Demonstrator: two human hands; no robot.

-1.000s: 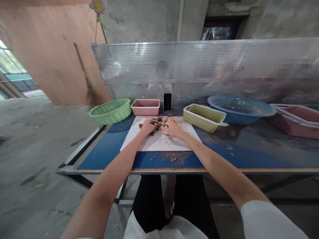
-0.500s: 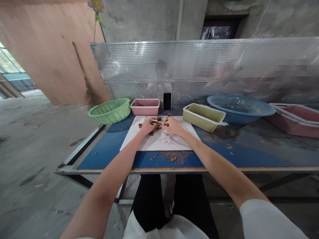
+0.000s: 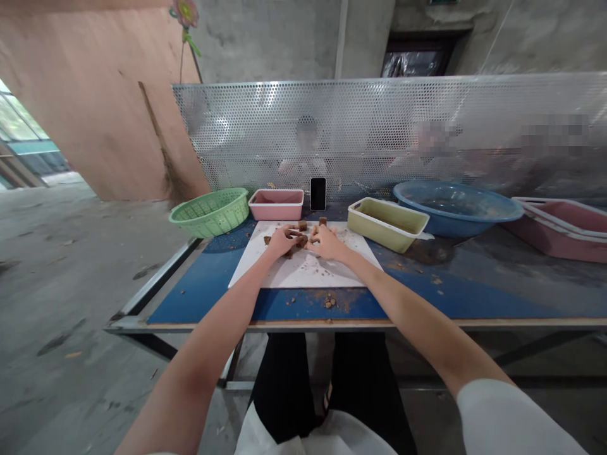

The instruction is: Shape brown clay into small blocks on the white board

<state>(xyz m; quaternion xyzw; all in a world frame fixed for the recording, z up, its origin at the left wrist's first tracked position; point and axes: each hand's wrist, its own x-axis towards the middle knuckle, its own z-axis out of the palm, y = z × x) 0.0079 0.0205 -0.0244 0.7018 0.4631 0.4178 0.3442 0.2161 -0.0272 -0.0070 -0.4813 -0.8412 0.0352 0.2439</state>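
Note:
Both hands are over a white board [image 3: 303, 275] on the blue table. My left hand [image 3: 282, 241] is curled round a small brown piece [image 3: 302, 240] at the board's middle. Close to its right, my right hand [image 3: 327, 242] has its fingers bent together; what lies between them is too small to make out. Behind the hands stand a brown chunk [image 3: 302, 225] and another brown chunk [image 3: 323, 221]. A further brown bit [image 3: 267, 240] lies left of my left hand. Brown crumbs are scattered on the board.
Behind the board are a green basket [image 3: 208, 212], a pink tray [image 3: 275, 205], an upright phone [image 3: 318, 194] and an olive tray [image 3: 389, 222]. A blue basin [image 3: 458, 205] and pink trays [image 3: 564, 226] stand right. Crumbs [image 3: 329, 301] lie near the front edge.
My right hand has shifted slightly, with a little more gap from my left hand. The left hand has barely moved.

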